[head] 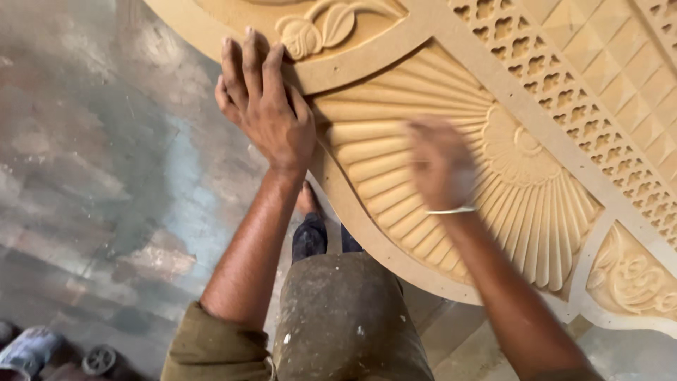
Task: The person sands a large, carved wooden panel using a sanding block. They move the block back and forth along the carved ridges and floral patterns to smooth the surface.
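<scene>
A large carved board of pale brown fibreboard [536,92] fills the upper right, with a fan of flutes, a flower in relief and a lattice band. My left hand [264,106] lies flat on its curved outer rim, fingers together and pointing up, holding nothing. My right hand [441,162] is blurred with motion over the fluted fan [395,176], fingers bent against the carving. Whether it holds anything I cannot tell. A thin metal bangle [451,209] sits on that wrist.
Below the board lies a stained grey concrete floor [106,176]. My dusty trouser leg [345,317] and bare foot [307,201] stand under the panel's edge. A small wheel [99,360] and a grey object [28,349] lie at the bottom left corner.
</scene>
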